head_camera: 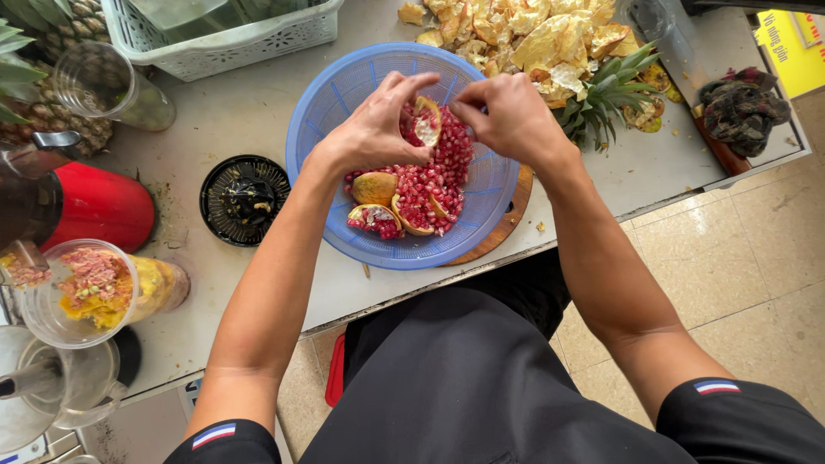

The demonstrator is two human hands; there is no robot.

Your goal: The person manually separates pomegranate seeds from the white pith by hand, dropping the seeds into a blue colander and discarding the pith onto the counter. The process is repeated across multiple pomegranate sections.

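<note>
Both hands, left (374, 129) and right (507, 116), grasp a pomegranate piece (424, 120) at the frame's centre; they should bend its rind gently, low above the blue basket (322, 112), so seeds fall inside.

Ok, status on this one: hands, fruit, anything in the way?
Left hand holds pomegranate piece over blue colander. Right hand at the same piece, grip unclear. Loose seeds and rind pieces in colander. Nothing in the way.

i see a blue slotted basket (344, 94) holding ruby-red seeds (438, 185) and yellow-tan rind pieces (375, 186). pale yellow peels (524, 34) pile behind it. the jug base (99, 206) is bright red, the crate (232, 39) pale green-white, the cloth (743, 107) dark plaid.
</note>
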